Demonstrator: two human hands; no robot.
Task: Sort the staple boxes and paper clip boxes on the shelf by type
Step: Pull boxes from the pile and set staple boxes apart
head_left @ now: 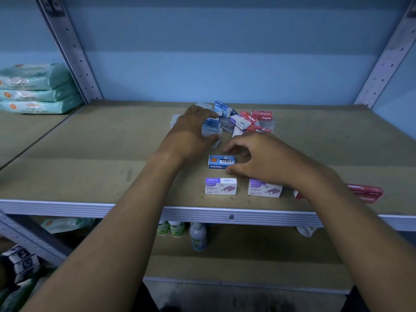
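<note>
- At the far left, packs of wipes (38, 88) lay stacked on the next shelf, out of the way
- The shelf (90, 154) was a flat brown board, and all the little boxes sat on it
- The left hand (191, 131) reached to the back, into the mixed pile (236, 120) of boxes. Its fingers (209, 115) were curled over a blue and clear box (211, 127) at the left side of the pile. It looked like it was picking that box out, but I could not tell how tightly it held it
- A blue staples box (221, 162) lay flat in front of the pile, between the two hands. It was probably set apart to start a blue row
- Near the front edge, a white and purple staples box (221, 186) stood beside a second white and purple box (264, 189). They matched, so they looked already sorted together
- The right hand (265, 158) was just beside the blue staples box. Its fingers (234, 148) were bent and spread a bit, with the thumb touching the box's near corner, maybe to nudge it straight
- A red staples box (364, 192) lay at the front right, partly hidden by the arm, likely the start of a red group
- Red boxes still lay in the pile, so much sorting was left
</note>
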